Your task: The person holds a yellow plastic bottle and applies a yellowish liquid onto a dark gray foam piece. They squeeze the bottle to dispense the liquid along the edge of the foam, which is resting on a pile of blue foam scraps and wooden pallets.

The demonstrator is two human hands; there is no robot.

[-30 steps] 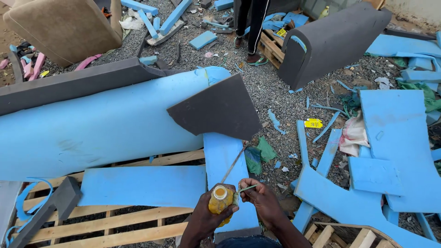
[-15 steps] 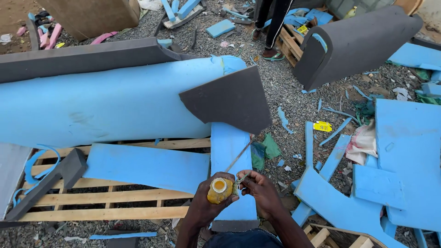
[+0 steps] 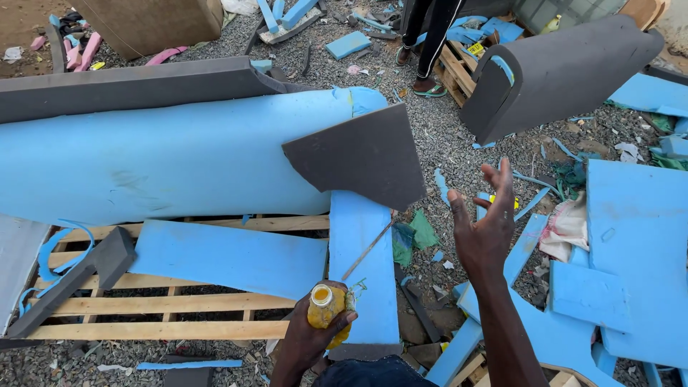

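Note:
My left hand [image 3: 308,337] grips a small open yellow bottle [image 3: 324,309] low in the view, over the near end of a blue foam strip [image 3: 365,236]. A thin stick [image 3: 368,250] slants up from beside the bottle toward a dark grey foam piece [image 3: 358,154]. My right hand [image 3: 486,226] is raised to the right of the strip, palm open, fingers spread, holding nothing. A large blue foam slab [image 3: 165,161] lies behind, across a wooden pallet [image 3: 158,330].
A flat blue foam panel [image 3: 229,254] and a grey foam wedge [image 3: 79,276] rest on the pallet. A grey curved cushion form [image 3: 566,64] sits at the back right. Another person's legs [image 3: 430,36] stand at the top. Blue foam sheets [image 3: 638,265] and scraps cover the gravel.
My right hand has left the bottle's mouth and lifted up and to the right, opening. My left hand still holds the bottle. The view has shifted slightly.

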